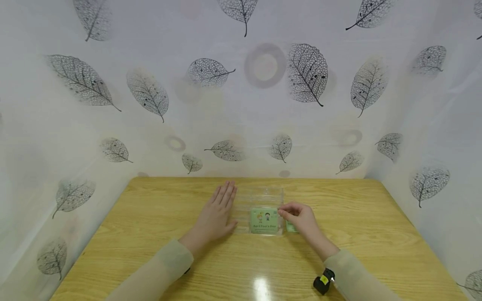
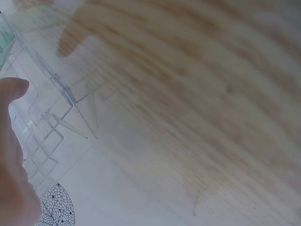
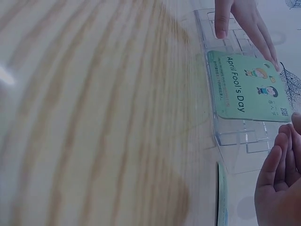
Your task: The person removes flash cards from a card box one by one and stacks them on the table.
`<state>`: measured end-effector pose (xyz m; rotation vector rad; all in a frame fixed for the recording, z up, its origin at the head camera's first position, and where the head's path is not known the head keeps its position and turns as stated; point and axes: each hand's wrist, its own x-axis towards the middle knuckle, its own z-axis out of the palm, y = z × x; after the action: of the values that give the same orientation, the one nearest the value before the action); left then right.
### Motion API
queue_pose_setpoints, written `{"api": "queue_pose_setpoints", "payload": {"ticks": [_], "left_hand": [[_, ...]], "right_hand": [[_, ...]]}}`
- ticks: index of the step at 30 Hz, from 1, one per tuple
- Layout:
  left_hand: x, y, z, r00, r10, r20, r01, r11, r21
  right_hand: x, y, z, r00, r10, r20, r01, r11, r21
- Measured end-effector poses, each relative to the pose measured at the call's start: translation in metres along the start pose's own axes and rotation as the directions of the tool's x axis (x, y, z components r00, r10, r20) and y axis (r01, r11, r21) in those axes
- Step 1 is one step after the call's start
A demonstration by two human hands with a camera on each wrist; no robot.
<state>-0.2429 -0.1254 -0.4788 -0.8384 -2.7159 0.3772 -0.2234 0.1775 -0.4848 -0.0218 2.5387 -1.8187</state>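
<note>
A clear plastic tray [image 1: 244, 230] with raised dividers lies on the table. My left hand [image 1: 216, 215] rests along its left side with fingers straight; in the left wrist view the thumb [image 2: 16, 87] overlaps the tray. A green card [image 1: 264, 221] printed "April Fool's Day", with two cartoon figures, is over the tray's right part. My right hand [image 1: 303, 219] pinches its upper right corner between thumb and fingers. The right wrist view shows the card [image 3: 249, 89] tilted over the tray. Beside the tray, partly hidden under my right hand, lies more green card [image 1: 291, 226].
The wooden table [image 1: 150, 217] has a back edge against a white curtain [image 1: 233, 113] with dark leaf prints, which also hangs at both sides. A black wrist device [image 1: 323, 282] is worn at my right sleeve.
</note>
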Motion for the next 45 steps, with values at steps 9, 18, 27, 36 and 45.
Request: {"api": "queue_pose_setpoints", "payload": {"ticks": [9, 18, 27, 36, 45], "left_hand": [[0.0003, -0.0007, 0.0006, 1.0, 0.005, -0.004, -0.005, 1.0, 0.017], [0.0003, -0.0006, 0.001, 1.0, 0.004, -0.008, -0.004, 1.0, -0.002], [0.0003, 0.0001, 0.0, 1.0, -0.004, 0.014, 0.004, 1.0, -0.03], [0.0007, -0.0003, 0.002, 1.0, -0.002, 0.009, 0.002, 1.0, -0.005], [0.0004, -0.0003, 0.0036, 1.0, -0.003, 0.002, 0.003, 1.0, 0.01]], "right_hand": [[0.0003, -0.0014, 0.0025, 1.0, -0.002, -0.015, 0.002, 0.999, -0.034], [-0.0005, -0.0037, 0.0054, 0.999, 0.004, -0.045, -0.007, 0.998, -0.066], [0.0011, -0.0039, 0.0089, 0.997, 0.018, -0.079, -0.026, 0.995, -0.098], [0.0011, -0.0044, 0.0089, 0.997, 0.013, -0.083, -0.02, 0.996, -0.088], [0.0016, -0.003, 0.0086, 0.997, 0.01, -0.081, -0.017, 0.996, -0.087]]}}
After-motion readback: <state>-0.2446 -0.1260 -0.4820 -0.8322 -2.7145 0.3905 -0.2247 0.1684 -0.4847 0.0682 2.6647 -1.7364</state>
